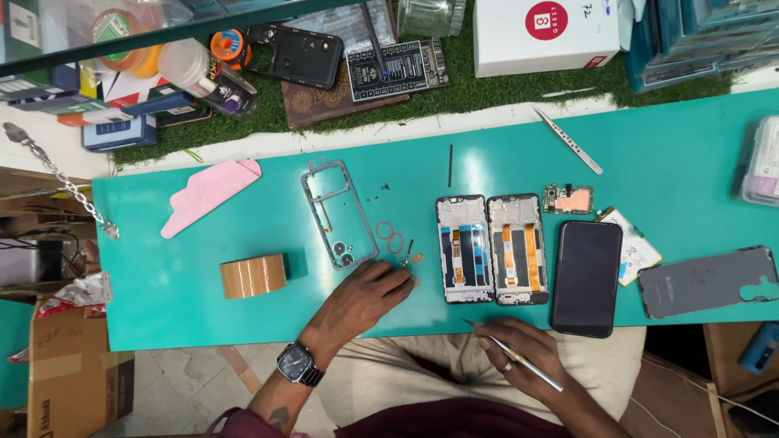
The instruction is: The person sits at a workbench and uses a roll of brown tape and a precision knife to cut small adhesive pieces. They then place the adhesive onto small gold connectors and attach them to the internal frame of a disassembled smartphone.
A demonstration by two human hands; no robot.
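Observation:
My left hand rests on the teal mat, fingertips on small loose parts beside two red rubber rings. A grey phone mid-frame with camera lenses lies just above it. My right hand sits at the mat's near edge, shut on metal tweezers pointing left. Two opened phone chassis with orange flex cables lie side by side above that hand. A black phone screen lies to their right.
A brown tape roll and pink cloth lie left. A small circuit board, battery, grey back cover and second tweezers lie right. Boxes, a bottle and tools crowd the green turf behind.

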